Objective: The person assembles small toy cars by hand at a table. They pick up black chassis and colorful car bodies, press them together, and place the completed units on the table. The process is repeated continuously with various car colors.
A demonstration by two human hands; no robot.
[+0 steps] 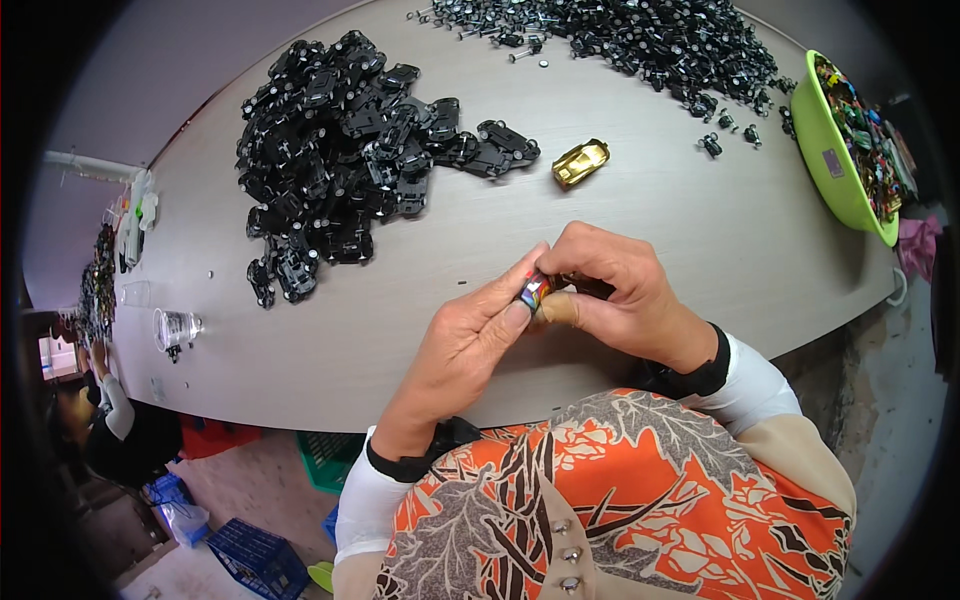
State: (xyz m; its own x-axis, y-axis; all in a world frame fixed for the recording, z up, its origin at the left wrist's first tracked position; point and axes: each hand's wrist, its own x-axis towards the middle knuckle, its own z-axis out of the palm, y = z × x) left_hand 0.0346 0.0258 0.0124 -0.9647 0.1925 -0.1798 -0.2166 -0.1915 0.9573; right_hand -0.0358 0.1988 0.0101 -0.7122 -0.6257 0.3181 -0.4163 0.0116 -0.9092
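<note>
A small toy car body with a shiny multicoloured shell is between my two hands, low over the near part of the table. My left hand pinches it from the left with thumb and fingers. From the right, my right hand closes on its other end, where a dark part shows under the curled fingers. A covering wraps the right thumb's tip. Just beyond my hands a gold toy car lies by itself. Farther left is a heap of black toy car chassis.
Wheel-and-axle pieces are heaped along the far edge. A green basin of colourful car shells stands at the right. At the left are a clear plastic cup and another person. Blue crates sit on the floor.
</note>
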